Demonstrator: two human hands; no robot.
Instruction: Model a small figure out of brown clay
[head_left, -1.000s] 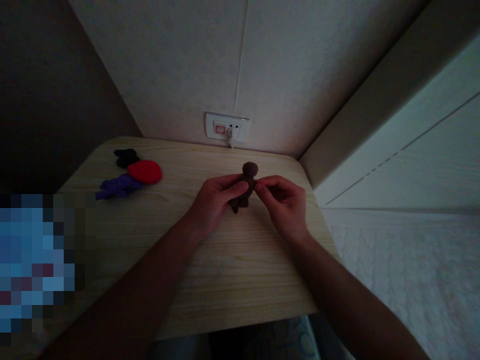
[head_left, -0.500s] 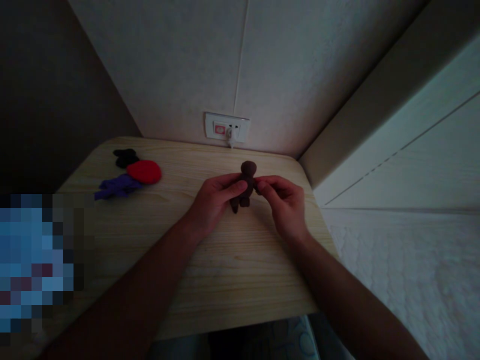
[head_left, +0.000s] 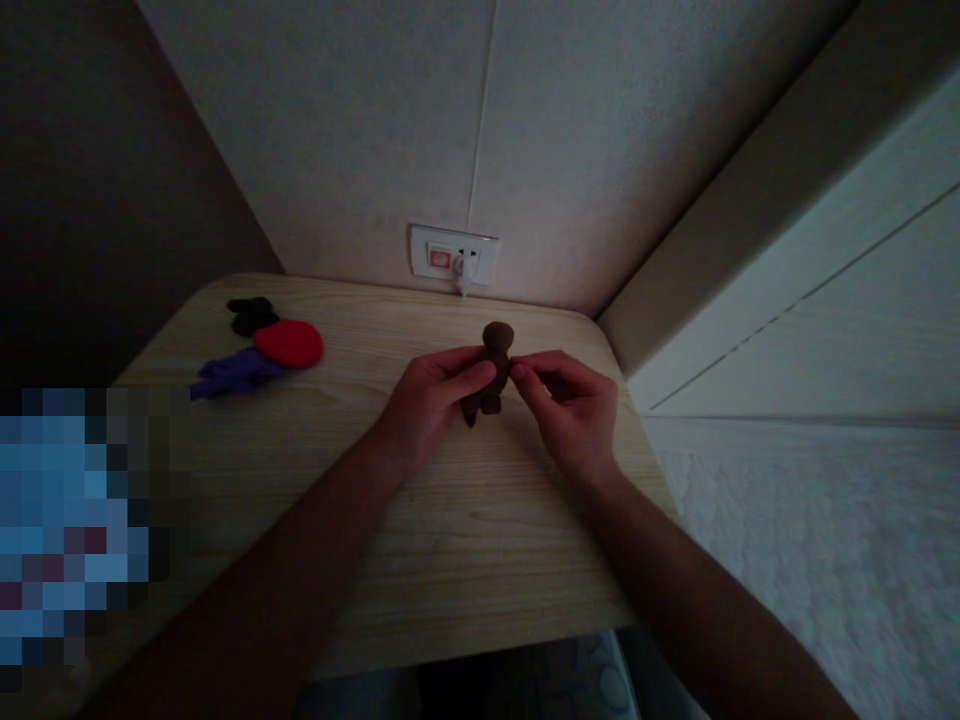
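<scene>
My left hand (head_left: 435,400) is closed round a small brown clay figure (head_left: 498,340), the thumb pressed across its body. The figure is upright above the table, with a round head, a thicker body and short stubs at the bottom. Thumb and index finger of my right hand (head_left: 574,405) pinch at the right side of the body, where a little of the brown clay sits between the fingertips. My left fingers hide the figure's left side and back.
On the left of the wooden table (head_left: 465,560) lie a red clay disc (head_left: 289,343), purple clay (head_left: 240,372) and black clay (head_left: 253,315), close together. A wall socket (head_left: 454,257) with a plug is behind the table. A blurred patch covers the lower left.
My right hand has shifted slightly, its fingertips now higher on the figure's side, and the dark clay bit under them shows less. My left hand and the figure stay nearly still.
</scene>
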